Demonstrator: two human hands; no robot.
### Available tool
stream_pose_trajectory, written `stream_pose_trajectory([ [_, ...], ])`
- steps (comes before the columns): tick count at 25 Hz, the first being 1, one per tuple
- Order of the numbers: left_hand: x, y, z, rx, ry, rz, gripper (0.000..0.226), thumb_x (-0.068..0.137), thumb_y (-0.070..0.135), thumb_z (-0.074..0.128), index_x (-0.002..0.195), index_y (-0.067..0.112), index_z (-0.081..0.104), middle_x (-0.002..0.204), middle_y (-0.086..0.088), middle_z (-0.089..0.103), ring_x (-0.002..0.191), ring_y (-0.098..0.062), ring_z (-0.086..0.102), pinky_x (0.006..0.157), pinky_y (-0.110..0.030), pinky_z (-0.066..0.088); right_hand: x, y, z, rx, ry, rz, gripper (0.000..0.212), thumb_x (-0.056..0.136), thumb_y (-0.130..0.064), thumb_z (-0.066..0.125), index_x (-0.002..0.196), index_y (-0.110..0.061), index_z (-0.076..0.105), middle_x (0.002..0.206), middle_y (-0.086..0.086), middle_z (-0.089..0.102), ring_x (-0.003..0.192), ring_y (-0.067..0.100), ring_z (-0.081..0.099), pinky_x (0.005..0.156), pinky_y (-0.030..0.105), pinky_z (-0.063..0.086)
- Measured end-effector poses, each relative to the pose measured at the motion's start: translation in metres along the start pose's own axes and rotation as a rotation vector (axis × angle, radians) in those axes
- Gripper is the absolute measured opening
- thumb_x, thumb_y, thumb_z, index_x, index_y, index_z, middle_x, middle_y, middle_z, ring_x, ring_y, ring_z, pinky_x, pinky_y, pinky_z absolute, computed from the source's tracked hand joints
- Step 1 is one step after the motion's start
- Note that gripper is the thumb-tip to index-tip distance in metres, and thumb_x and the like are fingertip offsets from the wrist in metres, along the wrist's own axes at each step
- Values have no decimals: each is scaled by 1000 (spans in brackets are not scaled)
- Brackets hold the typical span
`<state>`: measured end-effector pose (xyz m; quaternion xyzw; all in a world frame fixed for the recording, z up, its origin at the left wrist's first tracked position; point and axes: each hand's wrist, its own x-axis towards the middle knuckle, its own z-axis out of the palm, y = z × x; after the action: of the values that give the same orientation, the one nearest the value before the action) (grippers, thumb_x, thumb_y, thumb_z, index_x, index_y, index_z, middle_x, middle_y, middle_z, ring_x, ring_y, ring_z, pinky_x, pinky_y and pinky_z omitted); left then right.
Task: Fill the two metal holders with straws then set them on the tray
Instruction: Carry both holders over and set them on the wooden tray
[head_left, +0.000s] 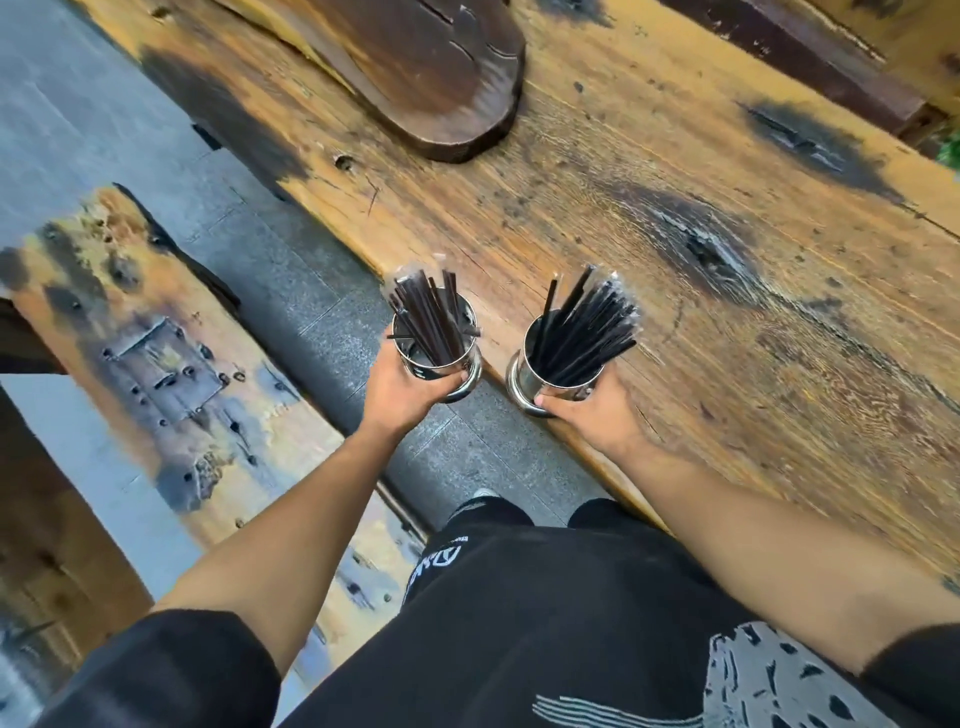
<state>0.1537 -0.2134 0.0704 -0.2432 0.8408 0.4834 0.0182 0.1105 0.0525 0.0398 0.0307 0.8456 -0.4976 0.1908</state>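
Note:
Two shiny metal holders are in my hands, each packed with several black wrapped straws. My left hand (408, 392) grips the left holder (447, 358) from below, held in the air over the gap between bench and table. Its straws (428, 312) stand nearly upright. My right hand (597, 410) grips the right holder (550, 374) at the table's near edge. That holder's straws (592, 325) lean to the right. A dark brown wooden tray (447, 78) lies on the table farther ahead, apart from both holders.
The worn yellow wooden table (701, 249) fills the right and top of the view. A weathered wooden bench (156, 353) stands to the left. Grey stone floor (322, 322) shows between them. My black-clad legs are at the bottom.

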Motion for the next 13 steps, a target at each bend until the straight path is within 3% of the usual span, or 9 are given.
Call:
stream_pose_trajectory([
  [3,15,-9,-21,-25,16,31,59,61,22,99,98,41,57,103,20,66,92,21,60,82,-2,43,19,-17,27,-4,-7,12,98,54,-58,92,133,-28,44,121,-9,68,112,15,66,106,43,49],
  [8,45,-18,-44,-95,56,-45,64,63,21,98,101,39,50,102,18,65,89,22,60,78,3,38,54,-52,62,-29,-52,2,79,64,-39,93,128,-21,50,111,-10,69,106,6,63,98,26,46],
  [11,79,-15,-57,-101,38,-34,60,66,14,96,92,40,49,95,20,64,82,30,55,74,5,37,88,-65,78,-39,-51,2,84,58,-55,91,126,-26,51,109,-9,74,108,8,67,103,37,49],
  [13,110,-15,-68,-90,38,-24,58,66,16,96,97,36,52,96,20,65,83,29,55,73,6,37,116,-74,88,-34,-56,1,84,56,-58,91,124,-31,50,107,-8,74,105,10,70,101,41,52],
])
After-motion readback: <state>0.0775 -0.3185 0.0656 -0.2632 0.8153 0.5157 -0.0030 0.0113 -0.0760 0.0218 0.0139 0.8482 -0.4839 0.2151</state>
